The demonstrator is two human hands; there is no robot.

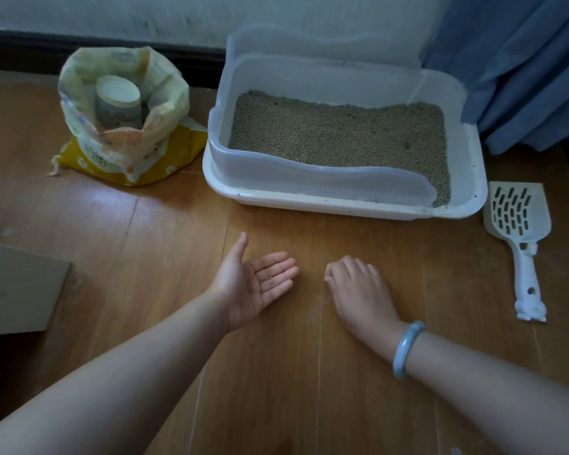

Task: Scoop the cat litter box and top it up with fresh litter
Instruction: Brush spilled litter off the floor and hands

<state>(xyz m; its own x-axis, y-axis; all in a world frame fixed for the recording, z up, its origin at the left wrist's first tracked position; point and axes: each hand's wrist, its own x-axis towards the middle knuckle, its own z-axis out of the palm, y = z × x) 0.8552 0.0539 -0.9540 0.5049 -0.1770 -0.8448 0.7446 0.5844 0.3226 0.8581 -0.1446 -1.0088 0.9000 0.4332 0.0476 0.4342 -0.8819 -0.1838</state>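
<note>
Left hand (260, 284) palm up, right hand (355, 287) on floor (276, 389)

The wooden floor (276, 389) carries a litter box (309, 201), an open litter bag (125, 159), a scoop (519, 231) and scattered grains (306, 318).

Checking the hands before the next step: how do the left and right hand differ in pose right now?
The left hand is turned palm up with fingers stretched out flat; the right hand is palm down with fingers curled under. The right wrist wears a pale blue bangle; the left wrist is bare. Both hold nothing and are low over the wooden floor in front of the litter box.
</note>
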